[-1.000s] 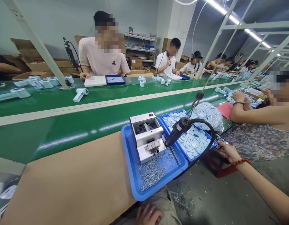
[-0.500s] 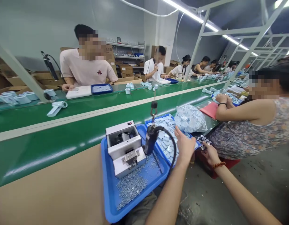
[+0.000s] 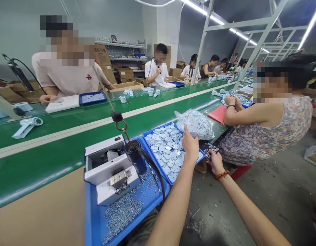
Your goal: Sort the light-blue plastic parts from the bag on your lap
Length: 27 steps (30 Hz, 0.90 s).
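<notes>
My left hand point(image 3: 191, 147) is above the right side of a blue tray point(image 3: 161, 167) full of flat light-blue plastic parts point(image 3: 170, 150). Its fingers are apart and point toward a clear plastic bag point(image 3: 195, 123) of similar parts; whether they touch the bag I cannot tell. My right hand point(image 3: 216, 163), with a beaded bracelet at the wrist, is closed on the edge of a dark piece patterned with pale circles point(image 3: 211, 149), just past the tray's right corner. What the piece is does not show clearly.
A screw feeder point(image 3: 114, 167) sits in a blue tray point(image 3: 93, 218) with loose screws point(image 3: 124, 212). Above it hangs an electric screwdriver point(image 3: 136, 157). A green conveyor belt point(image 3: 70, 150) runs behind. A co-worker point(image 3: 265, 130) sits at the right, and others work across the belt.
The view has turned right and moved closer, so the trays and feeder appear further left. My left hand has come nearer the plastic bag. My right hand still holds the dark piece.
</notes>
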Tool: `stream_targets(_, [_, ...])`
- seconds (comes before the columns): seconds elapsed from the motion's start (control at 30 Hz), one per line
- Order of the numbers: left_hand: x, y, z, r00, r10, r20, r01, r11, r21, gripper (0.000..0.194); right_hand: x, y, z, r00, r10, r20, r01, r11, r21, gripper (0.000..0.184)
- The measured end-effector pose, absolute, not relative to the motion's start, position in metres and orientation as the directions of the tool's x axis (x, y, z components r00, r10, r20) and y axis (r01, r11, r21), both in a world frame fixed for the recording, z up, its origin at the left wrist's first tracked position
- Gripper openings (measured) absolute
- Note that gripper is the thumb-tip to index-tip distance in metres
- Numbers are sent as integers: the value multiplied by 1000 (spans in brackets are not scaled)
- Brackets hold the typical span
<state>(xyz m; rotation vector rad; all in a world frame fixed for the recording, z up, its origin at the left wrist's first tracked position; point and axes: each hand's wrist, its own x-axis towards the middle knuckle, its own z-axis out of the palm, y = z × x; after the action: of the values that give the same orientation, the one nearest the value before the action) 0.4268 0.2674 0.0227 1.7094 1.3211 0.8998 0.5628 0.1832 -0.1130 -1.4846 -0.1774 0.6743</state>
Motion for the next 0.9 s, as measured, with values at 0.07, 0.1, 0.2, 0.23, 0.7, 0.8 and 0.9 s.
stream_targets(0.07, [434, 272, 26, 200, 976, 88, 420, -167, 892, 85, 564, 182, -109, 806, 533, -259, -262, -72, -962, 37])
stream_targets(0.1, [439, 273, 28, 197, 975, 101, 414, -176, 893, 85, 565, 182, -107, 805, 541, -242, -235, -83, -968, 36])
stream_targets(0.2, [452, 277, 32, 196, 969, 149, 384, -215, 898, 82, 568, 181, -98, 804, 565, -187, -140, -125, -982, 33])
stream_targets(0.23, [457, 278, 32, 195, 967, 161, 373, -225, 900, 81, 570, 180, -95, 803, 571, -171, -107, -145, -984, 31])
stream_targets(0.7, [484, 288, 33, 220, 956, 196, 332, -262, 906, 77, 583, 154, -95, 711, 620, -333, -262, -205, -943, 38])
stream_targets(0.8, [483, 289, 31, 231, 952, 200, 328, -270, 905, 77, 578, 158, -100, 671, 642, -370, -310, -210, -927, 38])
stream_targets(0.9, [481, 291, 29, 235, 950, 206, 320, -276, 906, 77, 574, 168, -102, 646, 658, -388, -331, -217, -918, 38])
